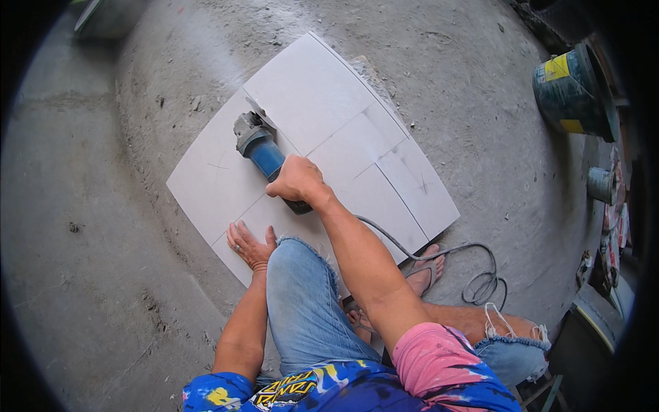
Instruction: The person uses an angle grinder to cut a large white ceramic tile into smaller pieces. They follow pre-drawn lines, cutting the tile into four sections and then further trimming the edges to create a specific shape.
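Our right hand [298, 180] has its fingers wrapped around the body of a blue angle grinder [266, 154]; our left hand [251, 248] grasps nothing, fingers spread flat on the large white tile [295, 82]. The grinder is over the tile's left half, its disc [261, 113] upright near a line across the tile; we cannot tell whether they touch. The cord [412, 256] passes over the tile's lower right edge. Well right of the tile, we see a dark green bucket [568, 96].
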Tool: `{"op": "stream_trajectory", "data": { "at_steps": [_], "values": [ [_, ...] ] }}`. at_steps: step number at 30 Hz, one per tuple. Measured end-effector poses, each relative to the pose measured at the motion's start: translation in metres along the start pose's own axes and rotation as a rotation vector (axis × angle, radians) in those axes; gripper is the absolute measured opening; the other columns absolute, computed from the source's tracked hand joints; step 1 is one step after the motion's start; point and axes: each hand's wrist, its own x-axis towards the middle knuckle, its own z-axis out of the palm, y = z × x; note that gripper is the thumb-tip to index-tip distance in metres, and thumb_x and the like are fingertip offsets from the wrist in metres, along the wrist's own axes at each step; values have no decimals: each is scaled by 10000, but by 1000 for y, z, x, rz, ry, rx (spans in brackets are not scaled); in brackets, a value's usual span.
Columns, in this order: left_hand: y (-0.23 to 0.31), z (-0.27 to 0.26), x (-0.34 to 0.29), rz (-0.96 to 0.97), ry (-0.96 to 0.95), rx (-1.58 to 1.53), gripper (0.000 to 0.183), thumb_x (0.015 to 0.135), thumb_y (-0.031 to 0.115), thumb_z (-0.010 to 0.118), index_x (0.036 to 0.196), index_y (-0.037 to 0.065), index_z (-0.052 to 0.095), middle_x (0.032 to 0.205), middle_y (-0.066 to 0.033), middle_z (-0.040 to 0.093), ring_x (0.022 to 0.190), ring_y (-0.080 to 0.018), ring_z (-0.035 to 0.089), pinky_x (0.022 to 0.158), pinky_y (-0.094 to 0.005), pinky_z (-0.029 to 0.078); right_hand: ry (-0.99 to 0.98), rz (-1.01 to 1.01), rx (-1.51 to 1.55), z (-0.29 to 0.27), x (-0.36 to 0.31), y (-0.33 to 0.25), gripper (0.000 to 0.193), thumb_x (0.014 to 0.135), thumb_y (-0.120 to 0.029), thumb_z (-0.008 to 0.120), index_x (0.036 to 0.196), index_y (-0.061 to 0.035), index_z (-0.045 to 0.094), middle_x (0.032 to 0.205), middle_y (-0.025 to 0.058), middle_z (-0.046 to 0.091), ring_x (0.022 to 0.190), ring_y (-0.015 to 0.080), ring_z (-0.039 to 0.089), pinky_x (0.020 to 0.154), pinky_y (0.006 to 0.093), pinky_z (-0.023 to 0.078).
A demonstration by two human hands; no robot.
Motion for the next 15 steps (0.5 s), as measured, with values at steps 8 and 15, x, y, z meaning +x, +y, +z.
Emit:
{"op": "stream_trajectory", "data": {
  "at_steps": [8, 15],
  "values": [
    [2, -2, 1, 3, 1, 3, 892, 895, 602, 612, 1474, -19, 338, 1534, -235, 243, 1431, -456, 216, 1171, -611, 234, -4, -9, 3, 0, -4, 6, 436, 596, -252, 771, 889, 70, 739, 934, 260, 735, 918, 363, 741, 844, 389, 578],
    [2, -3, 1, -11, -16, 7, 902, 894, 603, 612, 1483, -16, 324, 1539, -228, 241, 1439, -450, 210, 1179, -606, 224, 34, -24, 17, 5, -9, 15, 432, 579, -260, 756, 852, 74, 732, 879, 271, 727, 861, 371, 740, 803, 398, 584]
  ]
}}
